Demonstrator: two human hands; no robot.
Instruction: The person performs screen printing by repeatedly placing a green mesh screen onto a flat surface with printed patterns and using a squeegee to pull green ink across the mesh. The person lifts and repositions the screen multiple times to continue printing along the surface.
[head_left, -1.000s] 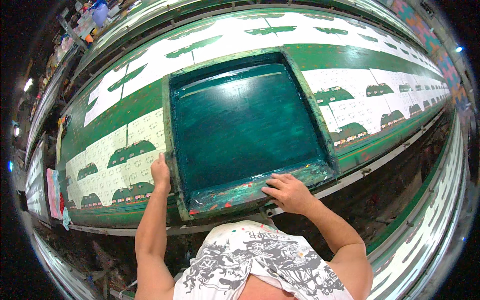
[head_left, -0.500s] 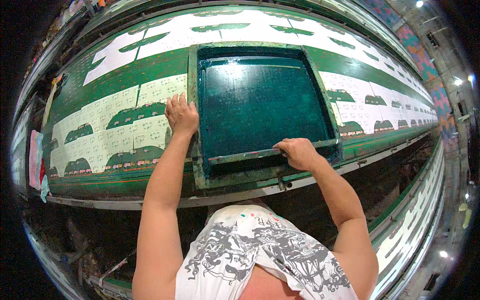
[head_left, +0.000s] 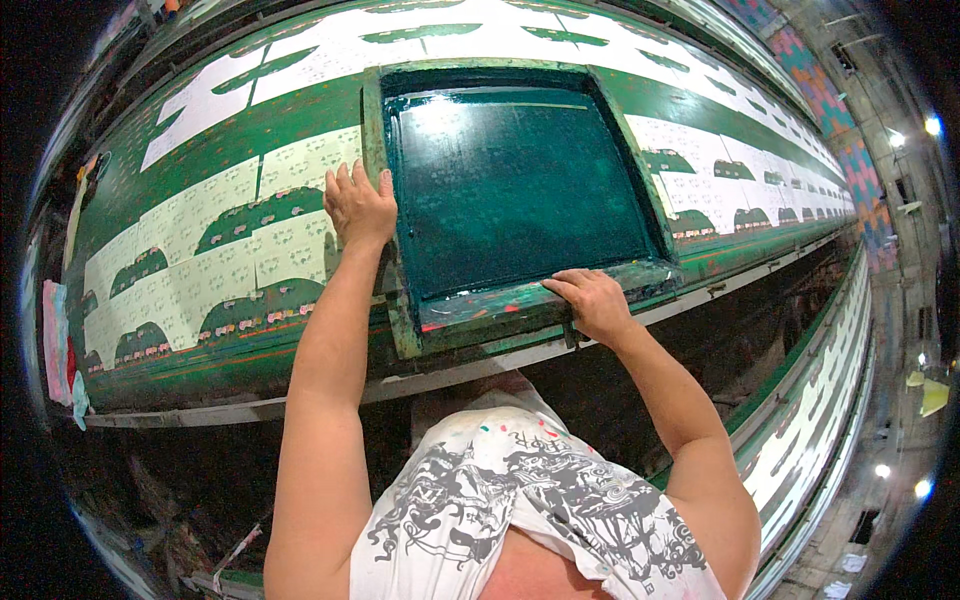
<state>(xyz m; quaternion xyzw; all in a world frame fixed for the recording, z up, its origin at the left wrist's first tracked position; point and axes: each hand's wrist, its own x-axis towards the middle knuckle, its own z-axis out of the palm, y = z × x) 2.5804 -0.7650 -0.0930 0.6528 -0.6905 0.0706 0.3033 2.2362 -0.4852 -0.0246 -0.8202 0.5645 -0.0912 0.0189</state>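
A square wooden screen frame [head_left: 653, 180] with a dark teal surface [head_left: 515, 200] lies on the long green printing table [head_left: 150, 390]. My left hand [head_left: 359, 205] is at the frame's left rail, fingers apart and bent slightly, the thumb against or very close to the wood. My right hand [head_left: 594, 302] grips the paint-streaked near rail, fingers curled over it. Pale printed sheets [head_left: 170, 240] with green half-oval shapes and small motifs lie to the left of the frame; more white sheets [head_left: 745, 195] run off to the right.
Pink and blue cloths [head_left: 60, 340] hang at the table's left end. A metal rail [head_left: 230, 415] runs along the near edge, with dark space beneath. Another long table [head_left: 820, 390] with white printed sheets stands at the right, beside a grey floor or walkway [head_left: 890, 420].
My left hand has moved farther up the left side of the frame, its fingers now spread. My right hand stays at the near rail. The view has shifted, the table now higher in the picture.
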